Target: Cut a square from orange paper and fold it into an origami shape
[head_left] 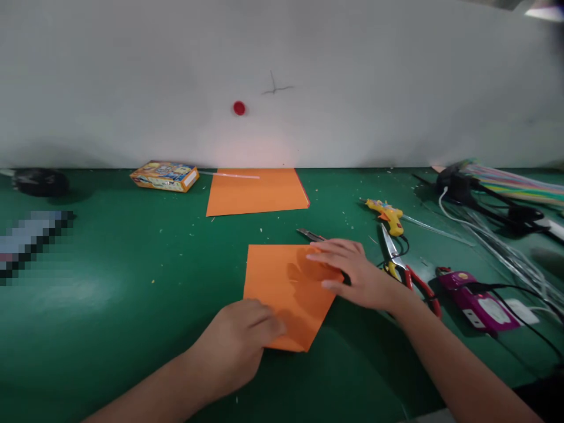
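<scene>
Orange sheet (282, 288) spanned between both grips; near-left edge pinched by left hand (249, 335), far-right corner under right hand's (352, 273) spread fingers (nothing clasped visibly).

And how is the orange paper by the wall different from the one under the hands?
The left hand and right hand touch the near paper; no hand touches the far paper. A thin strip lies partly on the far paper, but none on the near paper. Both are orange, on the green table.
</scene>
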`<state>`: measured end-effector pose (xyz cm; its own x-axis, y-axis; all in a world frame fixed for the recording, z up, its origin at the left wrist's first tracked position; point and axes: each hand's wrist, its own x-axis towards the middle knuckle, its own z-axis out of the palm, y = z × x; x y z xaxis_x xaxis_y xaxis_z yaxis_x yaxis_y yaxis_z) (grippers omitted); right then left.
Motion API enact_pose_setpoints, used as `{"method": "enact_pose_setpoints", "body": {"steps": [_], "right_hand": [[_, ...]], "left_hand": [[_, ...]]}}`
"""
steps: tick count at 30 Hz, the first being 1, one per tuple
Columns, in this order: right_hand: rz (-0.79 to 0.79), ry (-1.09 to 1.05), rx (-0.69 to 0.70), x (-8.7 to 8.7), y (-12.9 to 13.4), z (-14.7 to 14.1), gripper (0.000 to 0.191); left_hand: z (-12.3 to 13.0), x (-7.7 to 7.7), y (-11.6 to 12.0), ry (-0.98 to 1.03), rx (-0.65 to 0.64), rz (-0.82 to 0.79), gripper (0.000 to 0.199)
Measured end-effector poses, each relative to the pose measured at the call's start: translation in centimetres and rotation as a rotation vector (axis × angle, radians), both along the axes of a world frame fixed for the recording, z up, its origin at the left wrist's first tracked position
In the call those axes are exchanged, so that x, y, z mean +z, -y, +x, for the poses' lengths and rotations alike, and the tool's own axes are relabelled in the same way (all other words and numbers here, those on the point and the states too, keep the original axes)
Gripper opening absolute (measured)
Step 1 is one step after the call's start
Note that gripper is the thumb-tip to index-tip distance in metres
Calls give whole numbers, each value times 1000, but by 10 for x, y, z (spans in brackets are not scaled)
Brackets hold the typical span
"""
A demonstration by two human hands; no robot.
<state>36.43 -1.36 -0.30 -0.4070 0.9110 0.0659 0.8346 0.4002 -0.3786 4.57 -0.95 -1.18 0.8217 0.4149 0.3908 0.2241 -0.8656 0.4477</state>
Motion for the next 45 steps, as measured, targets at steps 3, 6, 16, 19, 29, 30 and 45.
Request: {"method": "enact_pose_setpoints", "body": {"steps": [3,6,16,19,29,30,45], "right_hand": [[-140,37,160,5,13,-32,80],[-128,124,183,0,19,-56,74],[-192,-46,245,-2,21,-65,81],[-299,-205,301,8,24,-67,74],[-501,-1200,86,-16,26,-93,41],[-465,-1270,50,-19,26,-98,39],[-41,-771,186,18,-30,-122,104]], "left_hand": [[-3,9,-5,119,149,-186,36],[-1,19,-7,85,292,-305,21],[21,-7,-13,-420,287,-128,130],[23,-10,-16,-423,372,-73,118],[15,0,-32,-390,288,56,29],[15,1,-32,-370,273,54,29],[77,50,-54,392,435,-410,76]]}}
